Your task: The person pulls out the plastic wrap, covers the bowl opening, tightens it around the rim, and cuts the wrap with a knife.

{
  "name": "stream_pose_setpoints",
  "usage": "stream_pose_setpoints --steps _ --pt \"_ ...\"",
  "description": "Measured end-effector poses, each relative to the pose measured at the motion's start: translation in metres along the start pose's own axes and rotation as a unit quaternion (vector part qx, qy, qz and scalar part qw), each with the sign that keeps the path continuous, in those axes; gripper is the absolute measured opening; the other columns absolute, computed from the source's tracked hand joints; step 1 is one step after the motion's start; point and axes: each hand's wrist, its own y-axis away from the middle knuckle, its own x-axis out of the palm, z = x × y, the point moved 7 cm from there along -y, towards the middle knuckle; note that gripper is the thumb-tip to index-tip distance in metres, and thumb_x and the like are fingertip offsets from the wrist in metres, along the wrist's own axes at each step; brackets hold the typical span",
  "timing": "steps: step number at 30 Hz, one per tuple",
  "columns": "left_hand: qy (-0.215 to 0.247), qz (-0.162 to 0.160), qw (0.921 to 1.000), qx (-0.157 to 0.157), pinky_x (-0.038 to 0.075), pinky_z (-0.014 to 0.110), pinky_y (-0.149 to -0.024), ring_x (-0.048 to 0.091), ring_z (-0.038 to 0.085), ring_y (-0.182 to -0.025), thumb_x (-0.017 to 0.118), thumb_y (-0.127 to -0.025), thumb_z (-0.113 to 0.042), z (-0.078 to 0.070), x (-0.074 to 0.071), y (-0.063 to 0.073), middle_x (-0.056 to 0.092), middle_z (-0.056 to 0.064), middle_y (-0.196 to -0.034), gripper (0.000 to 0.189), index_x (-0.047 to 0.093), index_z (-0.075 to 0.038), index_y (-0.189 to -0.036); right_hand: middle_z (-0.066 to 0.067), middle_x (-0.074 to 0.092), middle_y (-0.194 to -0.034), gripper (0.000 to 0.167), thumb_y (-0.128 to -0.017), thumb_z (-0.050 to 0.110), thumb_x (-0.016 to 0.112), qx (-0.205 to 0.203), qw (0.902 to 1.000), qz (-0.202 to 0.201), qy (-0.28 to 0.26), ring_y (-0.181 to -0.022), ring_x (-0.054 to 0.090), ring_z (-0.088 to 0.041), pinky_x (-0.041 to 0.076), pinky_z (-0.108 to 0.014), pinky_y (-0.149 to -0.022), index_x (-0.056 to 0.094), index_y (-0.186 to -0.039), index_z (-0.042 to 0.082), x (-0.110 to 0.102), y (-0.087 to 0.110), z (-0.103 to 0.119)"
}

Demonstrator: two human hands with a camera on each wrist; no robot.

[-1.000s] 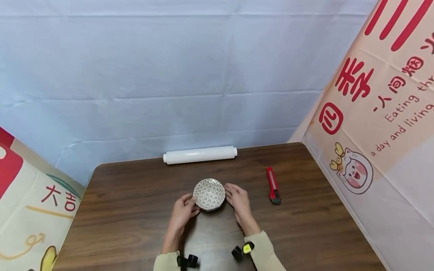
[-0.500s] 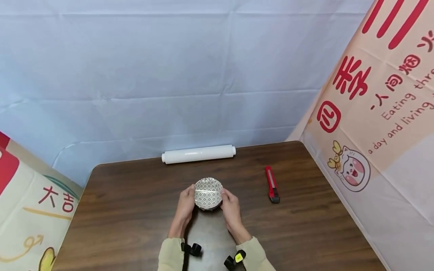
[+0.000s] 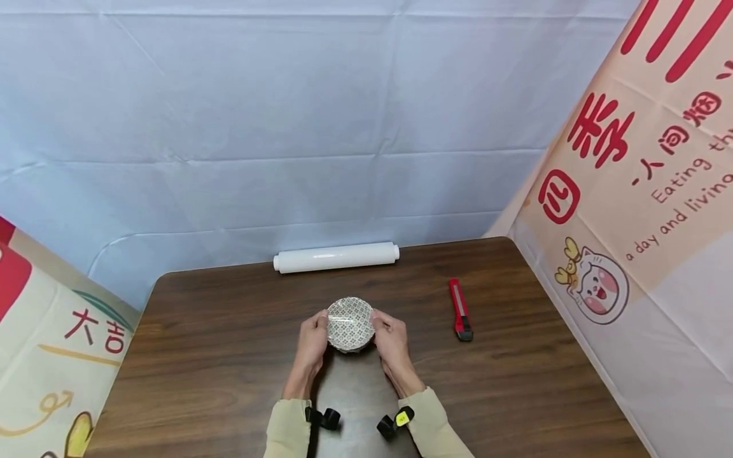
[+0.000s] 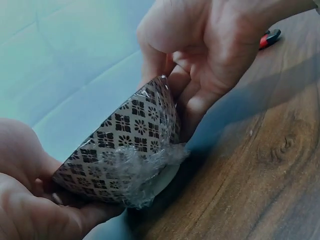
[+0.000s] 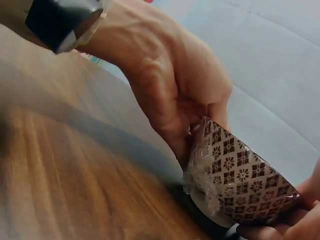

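A bowl [image 3: 350, 327] with a small dark flower pattern is held between both hands over the table. Clear plastic film covers its mouth, glinting in the head view; the film's loose ends bunch up [image 4: 135, 172] around the foot. My left hand [image 3: 311, 345] grips the left side, thumb at the rim and fingers underneath. On the opposite side my right hand [image 3: 392, 343] holds it the same way, with its fingers partly hidden below in the right wrist view. Whether the pale foot of the bowl [image 5: 240, 182] touches the tabletop, I cannot tell.
Along the back edge of the brown wooden table [image 3: 217, 369] lies a white roll of cling film [image 3: 336, 257]. A red utility knife [image 3: 460, 310] rests to the right of the bowl. Cloth hangings [image 3: 258, 114] stand behind and at both sides.
A second ago the right hand's fingers lay loosely beside the bowl and the left touched its side. Both hands now grip it, thumbs at the rim. Roll and knife stay put.
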Motion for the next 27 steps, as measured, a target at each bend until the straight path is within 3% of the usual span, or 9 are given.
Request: stream_pose_setpoints --steps 1,3,4,9,11,16,21,24,27 --pt "0.005 0.001 1.0 -0.001 0.043 0.043 -0.11 0.052 0.031 -0.12 0.043 -0.113 -0.015 0.0 0.0 0.0 0.061 0.02 -0.112 0.038 0.063 0.016 -0.102 -0.028 0.068 -0.135 0.035 -0.107 0.011 0.056 0.002 1.0 0.001 -0.005 -0.091 0.065 -0.009 0.053 -0.018 -0.069 0.066 -0.135 -0.008 0.0 -0.003 0.0" --pt "0.021 0.012 0.9997 -0.004 0.043 0.049 -0.118 0.051 0.033 -0.135 0.042 -0.113 -0.013 -0.001 0.001 0.002 0.059 0.025 -0.138 0.04 0.063 0.017 -0.128 -0.028 0.07 -0.132 0.034 -0.105 0.011 0.06 0.007 0.9996 0.003 -0.026 -0.091 0.068 -0.007 0.055 -0.018 -0.068 0.069 -0.133 -0.007 -0.002 -0.01 -0.001" --pt "0.027 0.021 0.9994 -0.009 0.046 0.047 -0.116 0.052 0.033 -0.135 0.042 -0.113 -0.013 -0.001 0.003 0.003 0.058 0.029 -0.143 0.041 0.06 0.017 -0.134 -0.028 0.071 -0.13 0.032 -0.104 0.011 0.063 0.008 0.9993 0.001 -0.038 -0.091 0.069 -0.007 0.055 -0.018 -0.066 0.07 -0.13 -0.006 -0.003 -0.014 -0.001" --pt "0.034 0.058 0.9971 -0.037 0.059 0.034 -0.095 0.063 0.03 -0.125 0.043 -0.112 -0.01 -0.002 0.006 0.016 0.057 0.036 -0.144 0.044 0.049 0.016 -0.147 -0.023 0.078 -0.116 0.03 -0.096 0.018 0.078 -0.005 0.9981 -0.019 -0.058 -0.092 0.075 -0.007 0.058 -0.018 -0.067 0.078 -0.118 -0.003 -0.011 -0.027 0.002" --pt "0.021 0.062 0.997 -0.042 0.06 0.035 -0.097 0.064 0.031 -0.127 0.044 -0.112 -0.011 -0.002 0.005 0.022 0.057 0.036 -0.145 0.045 0.047 0.016 -0.149 -0.019 0.079 -0.115 0.034 -0.096 0.025 0.079 -0.006 0.9986 -0.031 -0.043 -0.095 0.076 -0.008 0.06 -0.019 -0.074 0.079 -0.116 -0.002 -0.016 -0.026 0.002" --pt "-0.006 0.047 0.9977 -0.049 0.056 0.046 -0.108 0.06 0.039 -0.135 0.043 -0.113 -0.014 -0.001 -0.002 0.031 0.057 0.033 -0.146 0.045 0.048 0.015 -0.147 -0.021 0.074 -0.128 0.038 -0.104 0.024 0.068 0.014 0.9984 -0.047 -0.028 -0.117 0.073 -0.021 0.061 -0.031 -0.096 0.072 -0.127 -0.006 -0.025 -0.004 -0.006" --pt "-0.088 0.019 0.9958 -0.012 0.044 0.053 -0.119 0.053 0.039 -0.143 0.041 -0.114 -0.022 -0.008 -0.007 0.021 0.059 0.024 -0.15 0.045 0.057 0.005 -0.147 -0.031 0.064 -0.14 0.043 -0.107 0.014 0.058 0.017 0.9995 -0.021 -0.018 -0.135 0.062 -0.035 0.054 -0.044 -0.11 0.058 -0.141 -0.012 -0.017 0.032 -0.001" --pt "-0.103 0.041 0.9938 0.011 0.03 0.056 -0.128 0.039 0.038 -0.155 0.037 -0.115 -0.026 -0.008 0.001 0.012 0.049 0.02 -0.161 0.049 0.05 0.0 -0.154 -0.035 0.059 -0.144 0.048 -0.107 0.012 0.056 0.013 0.9995 0.002 -0.029 -0.14 0.056 -0.039 0.049 -0.048 -0.116 0.05 -0.147 -0.015 -0.007 0.044 0.0" --pt "-0.087 0.059 0.9943 0.018 0.028 0.057 -0.129 0.035 0.039 -0.157 0.037 -0.115 -0.029 -0.002 0.01 0.009 0.045 0.02 -0.164 0.052 0.044 0.0 -0.158 -0.036 0.055 -0.147 0.05 -0.108 0.011 0.054 0.013 0.9987 0.01 -0.047 -0.142 0.053 -0.041 0.048 -0.048 -0.116 0.046 -0.149 -0.016 -0.001 0.047 -0.003"
